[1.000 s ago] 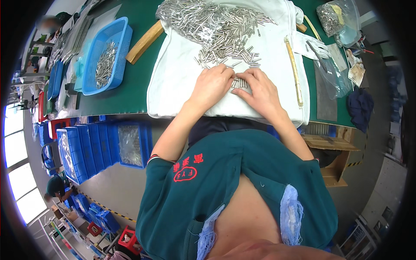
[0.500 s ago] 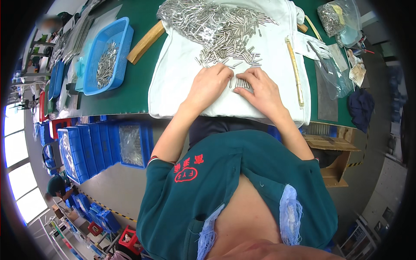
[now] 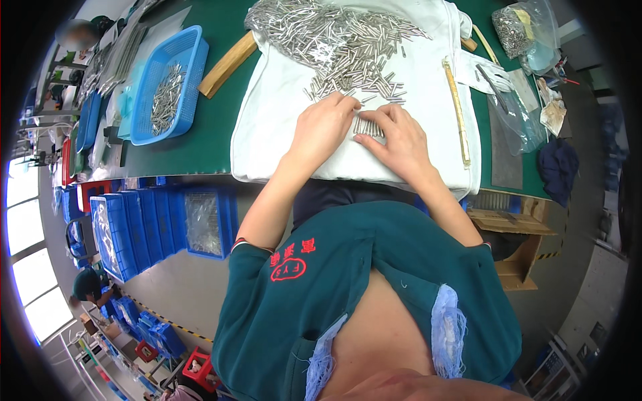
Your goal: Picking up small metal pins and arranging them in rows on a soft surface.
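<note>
Several short metal pins [image 3: 368, 127] stand side by side in a row on the white cloth [image 3: 267, 144]. Curled about that row is my right hand [image 3: 403, 144], its thumb along the near side and its index finger along the far side. My left hand [image 3: 324, 128] is closed at the row's left end, fingertips bunched near the loose pins; whatever is between them is too small or hidden. Beyond both hands spreads a large heap of loose metal pins [image 3: 361, 50], partly under clear plastic.
A blue basket [image 3: 136, 110] with more pins stands left on the green table [image 3: 214, 127]. A wooden block [image 3: 227, 65] lies beside the cloth, a thin yellowish strip [image 3: 456, 113] on its right. Farther right are a bag of small metal parts [image 3: 511, 32] and a white glove [image 3: 476, 70].
My left fingertips have shifted slightly away from me, toward the heap. My right thumb and index finger have moved a little left along the row of pins.
</note>
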The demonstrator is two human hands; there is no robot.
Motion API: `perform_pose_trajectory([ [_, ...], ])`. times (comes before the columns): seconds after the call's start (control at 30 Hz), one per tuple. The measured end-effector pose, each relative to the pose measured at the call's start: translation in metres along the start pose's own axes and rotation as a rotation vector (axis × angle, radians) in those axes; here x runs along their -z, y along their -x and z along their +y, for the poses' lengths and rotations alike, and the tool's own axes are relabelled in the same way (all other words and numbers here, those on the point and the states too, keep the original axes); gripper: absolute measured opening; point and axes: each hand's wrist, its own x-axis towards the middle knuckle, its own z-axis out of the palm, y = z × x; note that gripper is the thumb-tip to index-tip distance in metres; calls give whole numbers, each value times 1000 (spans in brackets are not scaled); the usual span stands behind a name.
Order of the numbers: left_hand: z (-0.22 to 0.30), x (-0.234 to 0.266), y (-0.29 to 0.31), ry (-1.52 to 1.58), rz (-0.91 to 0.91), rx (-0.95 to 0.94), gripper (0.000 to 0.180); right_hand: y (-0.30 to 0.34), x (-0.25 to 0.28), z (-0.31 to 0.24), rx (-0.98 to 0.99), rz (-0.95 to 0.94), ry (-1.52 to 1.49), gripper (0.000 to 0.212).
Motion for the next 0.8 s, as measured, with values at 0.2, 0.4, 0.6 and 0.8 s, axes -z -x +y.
perform_pose_trajectory([
  [0.2,-2,-8,-12,-135,-104,52,9,3,3,3,-19,-49,-7,40],
  [0.4,-13,9,15,-20,-166,-107,12,9,19,5,-77,-140,-43,39],
  [0.6,4,9,16,167,-131,-56,26,2,19,5,-73,-185,-71,35],
  [0.8,5,3,20,158,-172,-33,32,-2,16,0,-74,-238,-126,31],
])
